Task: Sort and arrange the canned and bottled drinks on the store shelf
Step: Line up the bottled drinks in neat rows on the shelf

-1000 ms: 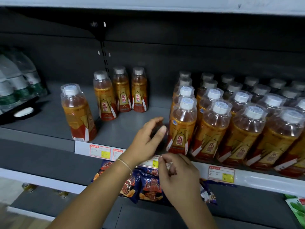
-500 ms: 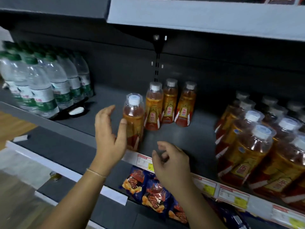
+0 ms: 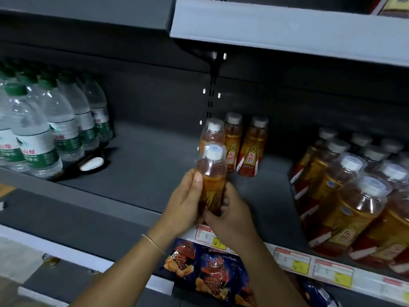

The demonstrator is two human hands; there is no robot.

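Observation:
An orange drink bottle with a white cap stands near the front edge of the grey shelf. My left hand grips its left side, thumb on the label. My right hand wraps round its lower right side and base. Behind it stand three more orange bottles in a loose row. A dense block of the same orange bottles fills the shelf's right part.
Water bottles with green caps crowd the shelf's left end, with a white tag lying beside them. Price labels line the shelf's front rail. Snack bags lie on the shelf below. Another shelf hangs overhead.
Both hands have moved from the rail near the right block to the lone front bottle and taken hold of it. The view has swung left, bringing the water bottles in.

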